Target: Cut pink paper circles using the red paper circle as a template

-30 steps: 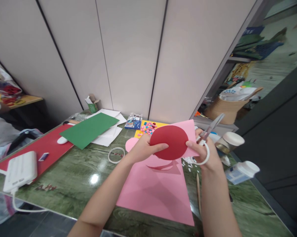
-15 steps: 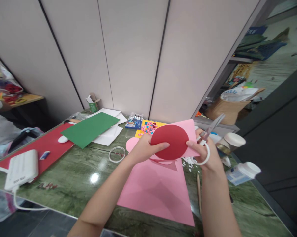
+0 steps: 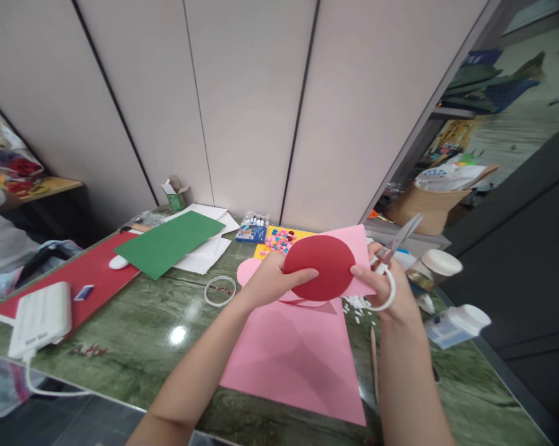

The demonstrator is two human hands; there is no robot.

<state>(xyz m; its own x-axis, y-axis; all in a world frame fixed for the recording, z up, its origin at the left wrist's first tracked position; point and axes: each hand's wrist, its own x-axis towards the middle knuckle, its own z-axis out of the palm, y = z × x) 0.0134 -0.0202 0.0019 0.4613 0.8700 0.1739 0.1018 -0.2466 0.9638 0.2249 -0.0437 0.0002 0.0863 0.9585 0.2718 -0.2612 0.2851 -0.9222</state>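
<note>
A red paper circle (image 3: pixel 325 263) lies over a piece of pink paper (image 3: pixel 358 238), both held up above the table. My left hand (image 3: pixel 274 279) is closed on their left side, its thumb flat on the red circle. White-handled scissors (image 3: pixel 403 235) hang from my right hand (image 3: pixel 388 288), blades pointing up and away. That same hand pinches the right edge of the circle and pink paper between thumb and fingers. Below them a large pink sheet (image 3: pixel 298 365) rests on the table. A pink paper circle (image 3: pixel 248 271) shows partly behind my left hand.
Colourful pompoms (image 3: pixel 282 240) sit on yellow paper beside a marker box (image 3: pixel 252 228). Left of my arms are a tape roll (image 3: pixel 220 291), green paper (image 3: pixel 172 243) and a white power bank (image 3: pixel 42 316). A pencil (image 3: pixel 374 362) and white bottles (image 3: pixel 460 325) stand or lie right. Someone's sleeve shows far left.
</note>
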